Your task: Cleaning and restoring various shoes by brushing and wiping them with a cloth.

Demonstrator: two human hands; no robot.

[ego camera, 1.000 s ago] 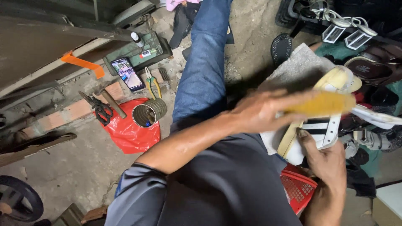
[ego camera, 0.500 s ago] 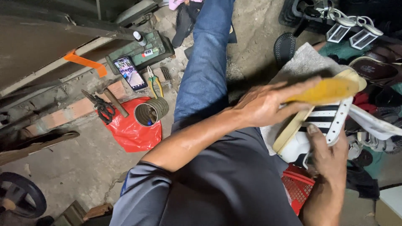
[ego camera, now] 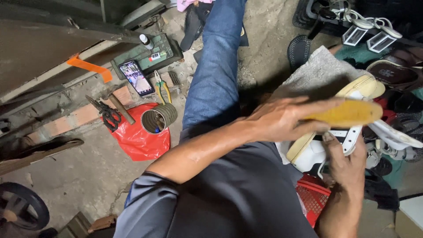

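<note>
My left hand [ego camera: 282, 119] reaches across my lap and grips a blurred yellow, brush-like tool [ego camera: 348, 113]. It lies over a white sneaker with black stripes [ego camera: 308, 155], against the shoe's pale sole edge. My right hand [ego camera: 346, 167] holds that sneaker from below, thumb on its side. The sneaker rests on a grey cloth [ego camera: 317, 72] over my right knee. A red plastic basket [ego camera: 313, 196] sits just under my right forearm.
On the concrete floor to the left lie a tin can [ego camera: 159, 118] on a red plastic bag [ego camera: 136, 141], scissors [ego camera: 108, 115], a hammer [ego camera: 119, 108], pliers [ego camera: 161, 86], a phone [ego camera: 135, 78] and a green box [ego camera: 150, 53]. Sandals and shoes [ego camera: 392, 70] pile at right.
My left hand keeps sweeping the yellow tool back and forth along the sneaker. The sneaker shifts and tilts slightly in my right hand.
</note>
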